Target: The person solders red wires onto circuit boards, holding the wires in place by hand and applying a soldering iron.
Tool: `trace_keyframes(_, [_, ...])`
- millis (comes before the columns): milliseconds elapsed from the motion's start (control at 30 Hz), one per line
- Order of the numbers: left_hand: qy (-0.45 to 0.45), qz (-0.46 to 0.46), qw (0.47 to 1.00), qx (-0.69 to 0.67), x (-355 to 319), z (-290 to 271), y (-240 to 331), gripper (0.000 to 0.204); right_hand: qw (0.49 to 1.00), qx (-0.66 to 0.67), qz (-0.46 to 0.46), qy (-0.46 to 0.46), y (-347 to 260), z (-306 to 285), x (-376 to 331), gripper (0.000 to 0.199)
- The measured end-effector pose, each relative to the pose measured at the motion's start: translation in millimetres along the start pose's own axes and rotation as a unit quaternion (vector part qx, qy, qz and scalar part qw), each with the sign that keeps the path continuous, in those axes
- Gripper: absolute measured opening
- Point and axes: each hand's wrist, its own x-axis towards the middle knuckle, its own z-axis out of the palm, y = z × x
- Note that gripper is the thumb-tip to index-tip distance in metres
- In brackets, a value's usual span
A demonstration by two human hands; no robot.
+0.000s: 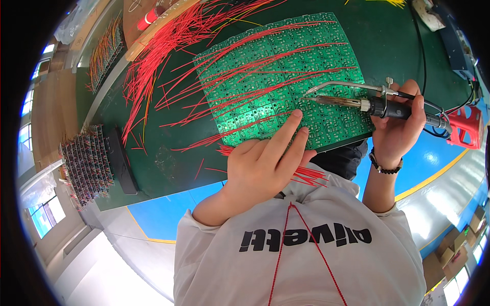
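A green circuit board panel (326, 125) lies on the bench with several rows of red wires (265, 92) across it, their loose ends reaching past its left edge. My right hand (398, 132) grips a soldering iron (393, 109) by its black handle. A bent metal feed tube (347, 84) is clamped to the iron, and both tips hover over or touch the middle of the board; I cannot tell which. My left hand (260, 166) holds a bundle of short red wires (309, 176) under its palm. Its index fingertip meets the board beside the end of the lowest wire row.
A large heap of red wires (173, 41) lies at the back left, against a wooden strip (158, 28). Stacked wired boards (88, 166) stand at the left beside a black bar (121, 162). A black cable (422, 51) runs at the right, near a red stool (467, 127).
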Motion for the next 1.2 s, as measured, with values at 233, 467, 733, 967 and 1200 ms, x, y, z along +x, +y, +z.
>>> trace_keyframes(233, [-0.012, 0.006, 1.0, -0.003, 1, -2, -1, 0.031, 1.0, 0.0, -0.002, -0.03, 1, 0, 1, 0.033])
trace_keyframes(467, [0.032, 0.021, 0.998, -0.042, 2, -6, -3, 0.034, 0.998, 0.038, -0.006, -0.056, 3, -5, 0, 0.032])
trace_keyframes(733, [0.055, -0.007, 0.976, -0.212, -6, -45, -15, 0.023, 0.993, 0.113, -0.043, -0.004, -5, -26, 3, 0.028])
trace_keyframes(967, [0.089, -0.064, 0.975, -0.196, 12, -36, -6, 0.017, 0.998, 0.046, -0.045, -0.01, -4, -35, 6, 0.029])
trace_keyframes(1200, [0.025, -0.135, 0.968, -0.21, 19, -37, -2, 0.015, 0.993, 0.107, -0.039, -0.01, -4, -36, 7, 0.027])
